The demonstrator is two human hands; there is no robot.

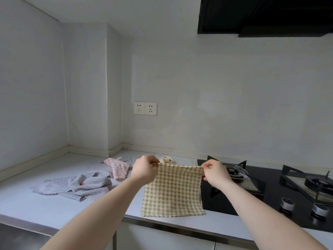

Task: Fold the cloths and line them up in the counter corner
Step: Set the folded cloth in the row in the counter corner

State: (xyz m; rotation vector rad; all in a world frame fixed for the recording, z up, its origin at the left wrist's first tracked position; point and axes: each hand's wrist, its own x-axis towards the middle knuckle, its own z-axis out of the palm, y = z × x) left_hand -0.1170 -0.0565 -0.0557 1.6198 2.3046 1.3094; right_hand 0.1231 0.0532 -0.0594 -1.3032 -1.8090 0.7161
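Observation:
A yellow-and-green checked cloth (173,192) hangs flat in the air above the counter's front edge. My left hand (145,169) pinches its top left corner and my right hand (215,173) pinches its top right corner. A crumpled grey dotted cloth (81,184) lies on the white counter (36,204) to the left. Behind it lies a rumpled pink patterned cloth (118,166). A cream cloth (167,159) peeks out behind my left hand, mostly hidden. The counter corner (72,152) is at the back left.
A black gas hob (270,192) with two burners and two knobs (304,206) fills the counter's right side. A black range hood (261,15) hangs above it. Two wall sockets (145,108) sit on the back wall.

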